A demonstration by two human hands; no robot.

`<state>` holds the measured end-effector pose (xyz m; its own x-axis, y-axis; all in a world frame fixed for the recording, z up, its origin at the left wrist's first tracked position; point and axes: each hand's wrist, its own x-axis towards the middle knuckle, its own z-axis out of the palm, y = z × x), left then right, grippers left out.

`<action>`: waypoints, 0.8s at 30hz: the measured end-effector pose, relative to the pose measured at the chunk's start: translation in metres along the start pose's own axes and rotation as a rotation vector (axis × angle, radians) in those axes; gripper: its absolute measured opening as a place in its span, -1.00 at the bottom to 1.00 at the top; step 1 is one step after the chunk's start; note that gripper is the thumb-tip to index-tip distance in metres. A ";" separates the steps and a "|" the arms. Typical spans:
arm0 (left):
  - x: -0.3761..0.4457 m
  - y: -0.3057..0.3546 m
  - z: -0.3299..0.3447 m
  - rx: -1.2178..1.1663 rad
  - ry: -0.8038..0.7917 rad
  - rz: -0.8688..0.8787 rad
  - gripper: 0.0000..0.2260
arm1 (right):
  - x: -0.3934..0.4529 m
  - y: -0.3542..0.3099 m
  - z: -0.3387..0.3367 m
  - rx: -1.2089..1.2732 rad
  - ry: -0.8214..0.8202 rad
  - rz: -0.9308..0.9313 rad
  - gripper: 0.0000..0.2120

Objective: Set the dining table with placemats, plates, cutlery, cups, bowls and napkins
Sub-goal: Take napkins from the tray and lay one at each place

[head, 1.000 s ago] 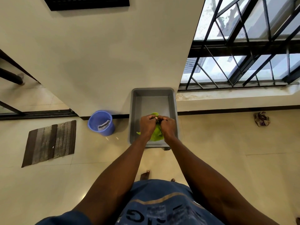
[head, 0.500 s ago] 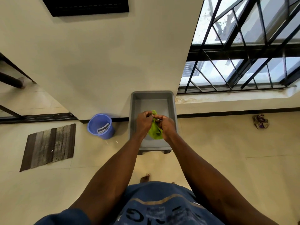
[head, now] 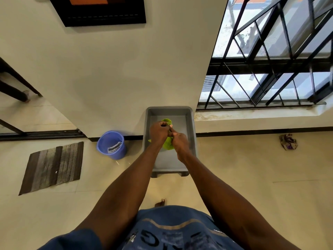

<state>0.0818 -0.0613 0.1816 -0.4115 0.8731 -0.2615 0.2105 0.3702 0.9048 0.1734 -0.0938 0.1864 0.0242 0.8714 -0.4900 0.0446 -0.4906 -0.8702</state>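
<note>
1. Overhead, a cream wall (head: 115, 73) fills the top and middle of the view, with a dark picture frame (head: 100, 11) at its upper edge.
2. Right of the wall, a barred window (head: 270, 60) looks outdoors above a pale sill.
3. Below, a beige tiled floor (head: 243, 168) spreads across the lower half.
4. At the bottom, the person's blue printed shirt (head: 171, 230) shows, with both bare forearms reaching forward from it.
5. On the floor at the foot of the wall sits a grey tub (head: 191, 141), its near end towards the person.
6. To the left lies a striped brown mat (head: 52, 166).
7. Between mat and tub stands a blue bucket (head: 112, 145), close to the tub but apart from it.
8. Over the tub, the left hand (head: 159, 131) and right hand (head: 180, 142) meet, touching each other, both closed around a green cloth (head: 168, 142) bunched between them; whether it touches the tub floor cannot be told.
9. Far right on the floor lies a small crumpled rag (head: 288, 141).
</note>
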 end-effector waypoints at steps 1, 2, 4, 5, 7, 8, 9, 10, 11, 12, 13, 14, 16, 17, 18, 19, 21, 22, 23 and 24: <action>0.001 0.000 -0.002 -0.034 0.009 -0.016 -0.96 | 0.000 0.000 0.000 -0.033 -0.014 -0.017 -0.74; 0.001 0.001 -0.005 -0.056 0.003 -0.017 -0.93 | -0.001 -0.001 -0.001 -0.058 -0.023 -0.037 -0.77; 0.000 0.005 -0.012 -0.004 -0.016 0.036 -0.94 | 0.000 -0.005 -0.005 -0.077 -0.018 -0.077 -0.76; 0.001 0.006 -0.016 0.034 -0.025 0.077 -0.96 | 0.002 -0.008 -0.009 -0.072 0.004 -0.095 -0.74; 0.005 0.007 -0.024 0.042 -0.066 0.141 -0.97 | 0.009 -0.013 -0.017 -0.095 0.090 -0.126 -0.69; 0.008 0.009 -0.029 0.041 -0.090 0.163 -0.98 | 0.014 -0.016 -0.023 -0.115 0.124 -0.134 -0.68; 0.013 0.010 -0.033 0.038 -0.109 0.176 -0.98 | 0.018 -0.020 -0.028 -0.121 0.139 -0.135 -0.68; 0.016 0.013 -0.038 0.033 -0.139 0.188 -0.98 | 0.024 -0.025 -0.033 -0.123 0.130 -0.133 -0.67; 0.021 0.016 -0.043 0.015 -0.179 0.200 -0.95 | 0.029 -0.030 -0.038 -0.123 0.103 -0.133 -0.65; 0.024 0.022 -0.048 -0.010 -0.242 0.211 -0.89 | 0.034 -0.036 -0.043 -0.122 0.066 -0.123 -0.61; 0.028 0.029 -0.052 -0.037 -0.312 0.216 -0.85 | 0.038 -0.043 -0.046 -0.112 0.022 -0.105 -0.56; 0.030 0.037 -0.057 -0.059 -0.382 0.209 -0.83 | 0.044 -0.049 -0.048 -0.094 -0.027 -0.075 -0.49; 0.036 0.053 -0.066 -0.130 -0.503 0.177 -0.82 | 0.052 -0.058 -0.051 -0.060 -0.139 -0.012 -0.38; 0.037 0.061 -0.070 -0.171 -0.555 0.163 -0.83 | 0.054 -0.063 -0.050 -0.050 -0.197 0.004 -0.41; 0.037 0.071 -0.075 -0.198 -0.590 0.162 -0.83 | 0.055 -0.068 -0.049 -0.038 -0.247 0.005 -0.49; 0.039 0.079 -0.079 -0.218 -0.612 0.172 -0.83 | 0.057 -0.074 -0.046 -0.012 -0.285 -0.001 -0.54; 0.044 0.094 -0.087 -0.233 -0.611 0.200 -0.83 | 0.058 -0.090 -0.042 0.050 -0.318 -0.023 -0.52; 0.046 0.100 -0.091 -0.228 -0.584 0.217 -0.83 | 0.059 -0.098 -0.041 0.067 -0.310 -0.043 -0.55; 0.048 0.106 -0.095 -0.217 -0.545 0.241 -0.84 | 0.058 -0.107 -0.040 0.064 -0.298 -0.079 -0.64; 0.051 0.110 -0.099 -0.190 -0.491 0.266 -0.85 | 0.059 -0.117 -0.041 0.041 -0.272 -0.122 -0.75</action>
<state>-0.0044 -0.0072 0.3010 0.1017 0.9897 -0.1013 0.0695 0.0945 0.9931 0.2102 0.0150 0.2610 -0.2479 0.8943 -0.3726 -0.0097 -0.3868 -0.9221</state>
